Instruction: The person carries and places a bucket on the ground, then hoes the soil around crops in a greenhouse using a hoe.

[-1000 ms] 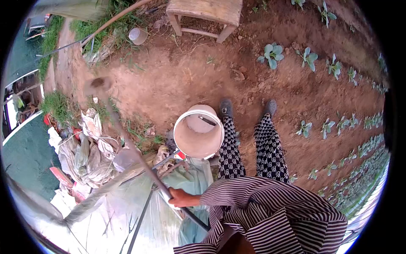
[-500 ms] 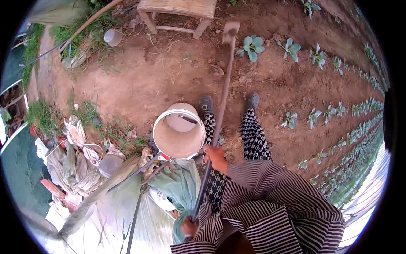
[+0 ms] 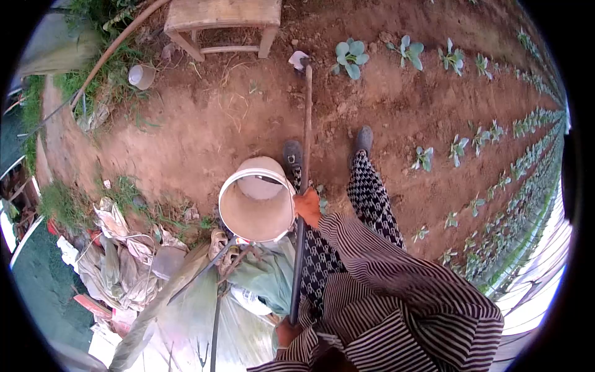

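A hoe (image 3: 307, 124) with a long handle runs from near my body out over the soil. Its metal head (image 3: 299, 60) shows a pale, bright face beside a leafy seedling (image 3: 350, 59); whether it touches the ground I cannot tell. My right hand (image 3: 308, 208) is closed around the middle of the handle, just right of a white bucket (image 3: 257, 214). Lower down, near the handle's end, my left hand (image 3: 286, 333) is wrapped around it, partly hidden by the striped sleeve.
A wooden stool (image 3: 223, 15) stands at the top, with a small white pot (image 3: 141, 77) to its left. Rows of seedlings (image 3: 458, 149) fill the right side. Crumpled sheets and bags (image 3: 127, 273) lie at left, plastic film (image 3: 186, 316) below the bucket.
The hoe's head has turned, so its pale face now shows, and its far end has shifted left in view. Both hands stay on the handle. The view has shifted slightly.
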The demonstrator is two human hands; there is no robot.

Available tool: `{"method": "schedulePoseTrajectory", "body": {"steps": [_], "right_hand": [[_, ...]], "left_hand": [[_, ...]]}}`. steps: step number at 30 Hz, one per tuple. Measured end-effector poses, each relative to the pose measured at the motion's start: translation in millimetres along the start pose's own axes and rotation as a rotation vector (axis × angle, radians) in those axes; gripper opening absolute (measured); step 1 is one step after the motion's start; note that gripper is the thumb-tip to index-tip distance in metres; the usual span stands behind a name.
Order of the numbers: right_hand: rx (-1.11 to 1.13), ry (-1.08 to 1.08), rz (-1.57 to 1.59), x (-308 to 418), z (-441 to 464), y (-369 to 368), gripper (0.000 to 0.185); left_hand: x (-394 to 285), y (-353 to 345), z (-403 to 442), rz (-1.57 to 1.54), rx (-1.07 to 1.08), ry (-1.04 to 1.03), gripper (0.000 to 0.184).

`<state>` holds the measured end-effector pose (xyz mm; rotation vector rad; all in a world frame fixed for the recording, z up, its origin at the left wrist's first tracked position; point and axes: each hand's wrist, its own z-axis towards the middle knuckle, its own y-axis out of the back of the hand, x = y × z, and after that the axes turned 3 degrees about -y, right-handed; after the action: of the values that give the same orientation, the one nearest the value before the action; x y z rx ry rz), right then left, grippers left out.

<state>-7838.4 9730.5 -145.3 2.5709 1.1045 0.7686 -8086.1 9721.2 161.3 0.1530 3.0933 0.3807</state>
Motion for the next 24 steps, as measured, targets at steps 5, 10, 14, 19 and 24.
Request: {"method": "schedulePoseTrajectory", "body": {"steps": [5,10,14,19,24], "right_hand": [[0.276,-0.290,0.683,26.2,-55.4,13.2,0.011],[0.255,-0.122,0.767,92.6,-11.0,29.4,0.013],[0.292,-0.113,0.735,104.2,62.0,13.3,0.013],[0.184,-0.319,0.432,31.6,-1.7,-6.9,0.013],[0.270,-0.400,0.753,42.1,-41.6,12.8,0.013]], "left_hand": [[50.7,-24.2,-8.6,0.126,-0.259,0.023,0.025],[23.3,-24.5,75.6,-0.004,-0.299,-0.164,0.028],[-39.9,2.7,113.6,-0.139,-0.239,-0.096,0.035],[18.6,-11.8,19.8,0.094,-0.089,-0.079,0.037],[51.0,-23.3,18.7,0.087,-0.264,-0.040,0.029]]}}
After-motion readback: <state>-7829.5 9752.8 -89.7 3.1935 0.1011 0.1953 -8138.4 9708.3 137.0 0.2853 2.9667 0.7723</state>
